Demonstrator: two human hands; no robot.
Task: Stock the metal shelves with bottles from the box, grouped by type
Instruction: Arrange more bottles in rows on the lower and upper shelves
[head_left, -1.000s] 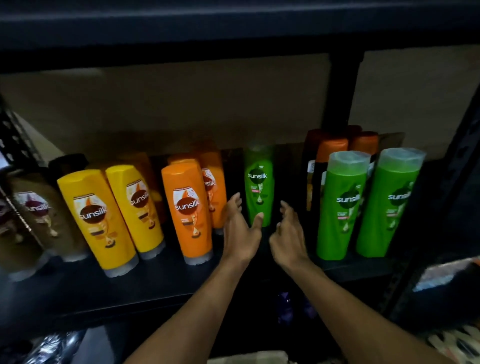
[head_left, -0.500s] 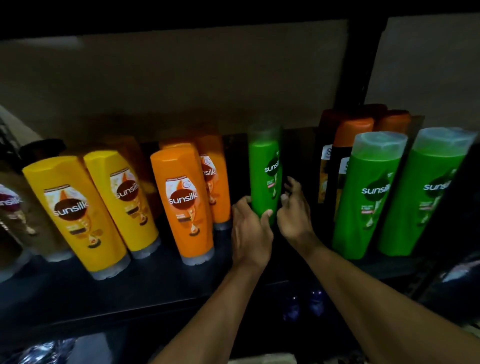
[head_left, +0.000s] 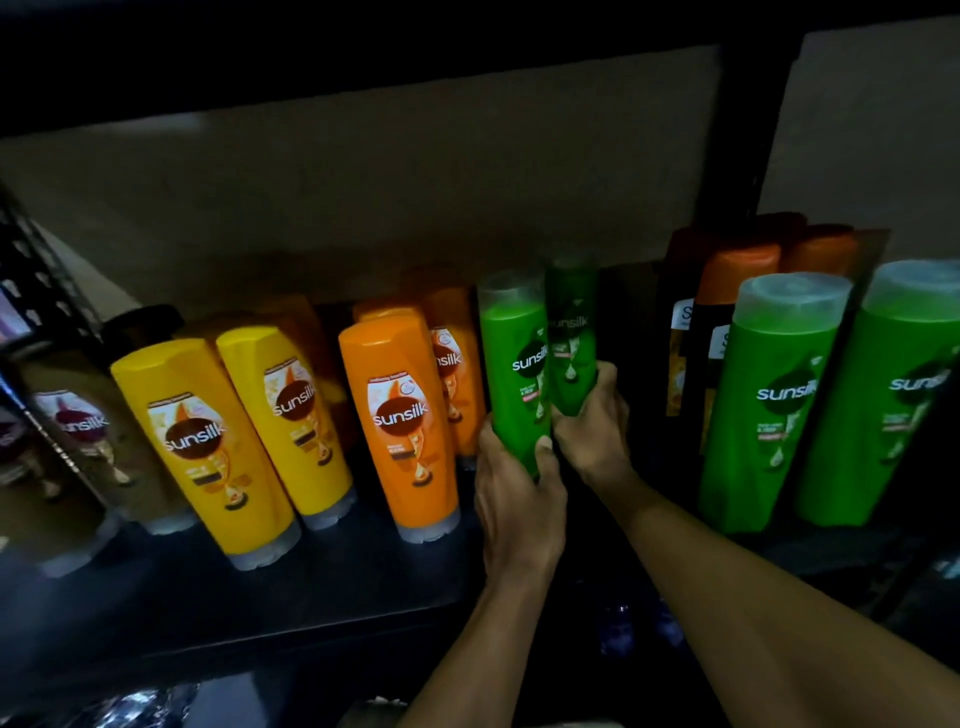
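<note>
On the dark metal shelf (head_left: 218, 597) two small green bottles stand side by side in the middle. My left hand (head_left: 517, 499) grips the nearer small green bottle (head_left: 514, 364) round its lower part. Just right of it, my right hand (head_left: 597, 426) grips the darker small green bottle (head_left: 571, 332) behind. To the right stand two large green bottles (head_left: 774, 405), with the second (head_left: 888, 400) at the frame's edge. Orange bottles (head_left: 400, 421) and yellow bottles (head_left: 202, 441) line the shelf to the left.
Dark bottles with orange caps (head_left: 727, 291) stand behind the large green ones. Brown bottles (head_left: 78, 431) sit at the far left beside a perforated upright (head_left: 36, 280). A black post (head_left: 743, 135) rises at the back right. The shelf's front strip lies in shadow.
Both hands reached in from the shelf front and closed on the green bottles. A second small green bottle now shows beside the first, and the view has moved closer.
</note>
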